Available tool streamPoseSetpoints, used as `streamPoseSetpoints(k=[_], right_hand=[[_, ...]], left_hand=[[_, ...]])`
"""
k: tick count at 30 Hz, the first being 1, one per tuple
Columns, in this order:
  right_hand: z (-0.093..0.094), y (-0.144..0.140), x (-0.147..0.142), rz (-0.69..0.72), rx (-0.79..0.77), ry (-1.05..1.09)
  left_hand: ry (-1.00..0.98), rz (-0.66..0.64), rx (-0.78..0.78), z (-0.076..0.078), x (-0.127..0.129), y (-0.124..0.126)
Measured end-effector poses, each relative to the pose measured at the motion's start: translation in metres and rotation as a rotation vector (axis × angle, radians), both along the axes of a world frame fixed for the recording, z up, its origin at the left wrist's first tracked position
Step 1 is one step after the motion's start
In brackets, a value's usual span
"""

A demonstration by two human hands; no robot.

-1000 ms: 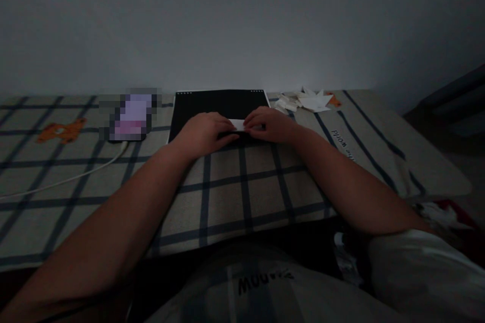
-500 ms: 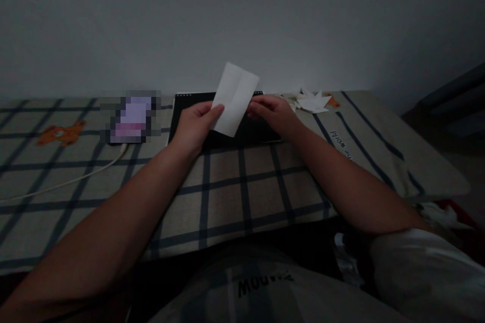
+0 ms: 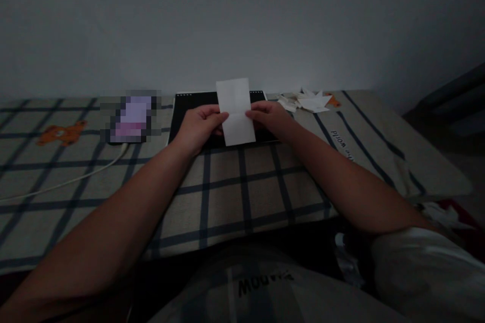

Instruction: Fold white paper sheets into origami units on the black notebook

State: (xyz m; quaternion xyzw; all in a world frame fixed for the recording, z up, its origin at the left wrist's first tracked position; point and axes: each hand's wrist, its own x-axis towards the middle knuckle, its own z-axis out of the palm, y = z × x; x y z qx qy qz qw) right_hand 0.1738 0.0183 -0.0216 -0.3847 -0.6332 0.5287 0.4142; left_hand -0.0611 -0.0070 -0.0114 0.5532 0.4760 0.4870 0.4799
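The beige pillow-like surface with dark blue checks (image 3: 235, 197) spreads across the person's lap, and at its far edge lies a flat black rectangular pad with a white rim (image 3: 197, 103). Above that pad the creased white rectangular sheet of paper (image 3: 235, 111) now stands upright and squared to the view — half a second ago it was tilted and held mainly by the left hand, and a second ago it lay folded small under both hands on the pad. So the fold has been opened out, its crease lines showing. The left hand (image 3: 199, 126) pinches the sheet's left edge; the right hand (image 3: 269, 117) has closed on the right edge. A heap of small folded white paper pieces (image 3: 308, 101) sits to the right — untouched.
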Motion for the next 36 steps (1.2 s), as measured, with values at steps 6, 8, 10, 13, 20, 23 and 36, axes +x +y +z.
streamPoseSetpoints(k=[6,8,10,13,20,23,36], right_hand=[[-0.004,0.004,-0.001,-0.002,-0.046,0.124],[-0.004,0.005,-0.001,-0.018,-0.063,0.141],[-0.004,0.005,-0.001,-0.022,-0.085,0.149],[-0.003,0.003,-0.002,-0.007,-0.116,0.165],[-0.009,0.009,-0.001,-0.019,0.145,-0.036],[-0.011,0.012,0.0,-0.052,0.224,-0.076],[-0.005,0.003,-0.002,0.032,0.206,-0.176]], left_hand=[[-0.008,-0.04,-0.007,0.0,-0.004,0.001],[-0.05,-0.044,-0.027,0.001,-0.004,0.001],[-0.109,-0.066,-0.059,0.003,-0.004,0.001],[-0.153,-0.076,-0.079,0.003,-0.003,0.001],[0.018,0.021,0.015,-0.001,0.001,0.002],[0.027,0.026,0.008,-0.001,0.001,0.002],[0.188,0.074,0.134,-0.007,-0.003,0.0]])
